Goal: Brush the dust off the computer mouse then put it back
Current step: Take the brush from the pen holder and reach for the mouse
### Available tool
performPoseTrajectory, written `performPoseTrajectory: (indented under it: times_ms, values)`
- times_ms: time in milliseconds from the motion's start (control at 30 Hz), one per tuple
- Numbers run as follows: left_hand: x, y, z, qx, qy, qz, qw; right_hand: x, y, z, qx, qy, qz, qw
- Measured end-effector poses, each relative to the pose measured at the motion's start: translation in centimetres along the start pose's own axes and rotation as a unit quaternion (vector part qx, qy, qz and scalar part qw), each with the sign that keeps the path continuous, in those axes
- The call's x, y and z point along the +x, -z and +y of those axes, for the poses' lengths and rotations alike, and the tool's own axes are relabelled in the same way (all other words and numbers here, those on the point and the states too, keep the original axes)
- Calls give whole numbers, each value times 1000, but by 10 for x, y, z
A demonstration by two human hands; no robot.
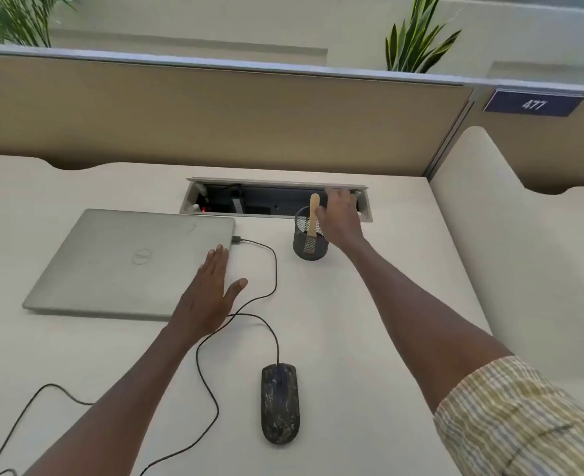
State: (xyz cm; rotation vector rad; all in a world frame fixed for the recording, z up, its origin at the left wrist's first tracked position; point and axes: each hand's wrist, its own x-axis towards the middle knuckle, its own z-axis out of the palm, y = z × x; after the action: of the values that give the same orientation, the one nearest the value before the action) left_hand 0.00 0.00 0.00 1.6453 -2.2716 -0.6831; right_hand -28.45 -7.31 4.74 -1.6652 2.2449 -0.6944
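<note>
Fingers (215, 259) of the left hand (208, 297) lie straight and flat, tips on the closed laptop (119, 262) corner. Right hand (340, 214) reaches over the mesh cup (306, 247) beside the wooden brush handle (314, 214); its grip I cannot tell. Dusty mouse (279, 403) sits on the desk (369, 338) between both arms, long axis running near to far, cable (273, 269) end pointing away towards the laptop

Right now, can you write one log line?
stage: fetching brush | right hand: at brush in mesh cup | left hand: flat, laptop | mouse: dusty, untouched
</note>
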Motion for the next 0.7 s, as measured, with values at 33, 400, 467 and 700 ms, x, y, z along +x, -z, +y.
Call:
performPoseTrajectory:
  times_ms: [33,400,467,700]
  values:
    - [1,1,1,1,0,8,1000,5,-1,-1,3,-1,-4,1000]
    - [-5,12,-3,-1,8,20,1000,18,-2,-5,68,37,-15,997]
    - [-7,13,-3,1,8,19,1000,12,0,-3,55,50,-14,997]
    - [-22,9,-1,-18,-17,47,999,-12,9,2,63,42,-37,996]
